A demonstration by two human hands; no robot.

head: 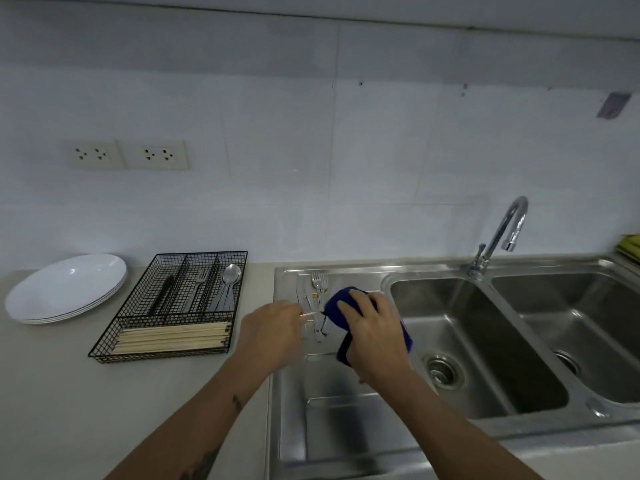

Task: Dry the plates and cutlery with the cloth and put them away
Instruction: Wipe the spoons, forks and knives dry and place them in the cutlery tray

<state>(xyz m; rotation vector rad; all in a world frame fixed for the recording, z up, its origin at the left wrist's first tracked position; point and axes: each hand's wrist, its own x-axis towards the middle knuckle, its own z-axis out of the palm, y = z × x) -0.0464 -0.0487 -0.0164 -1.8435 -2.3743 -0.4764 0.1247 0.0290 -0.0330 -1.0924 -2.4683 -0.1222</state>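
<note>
Head view: the right hand (369, 327) grips a dark blue cloth (349, 299) bunched over the sink's drainboard (346, 410). The left hand (273, 327) pinches the end of a thin pale stick, apparently a chopstick (309, 314), whose other end runs into the cloth. Below and between the hands, undried forks (319, 284) lie in a loose pile on the steel.

To the left on the counter sits a black wire cutlery tray (173, 306): spoons (230, 282), 1 fork and dark-handled pieces in the upright compartments, a row of chopsticks (173, 337) in the front one. Further left stands a stack of white plates (65, 289), already dried and put away by the look of it.

Risks, as I judge them:
- The pinch on the stick is light; a hard pull through the cloth could jerk it free and drop it into the left basin (467, 341) or onto the wet forks.
- The hanging cloth corner sits just above the pile and could sweep a fork towards the basin edge.
- The wrapped end is hidden, so a damp tip may go unnoticed and wet the dry row in the tray.
</note>
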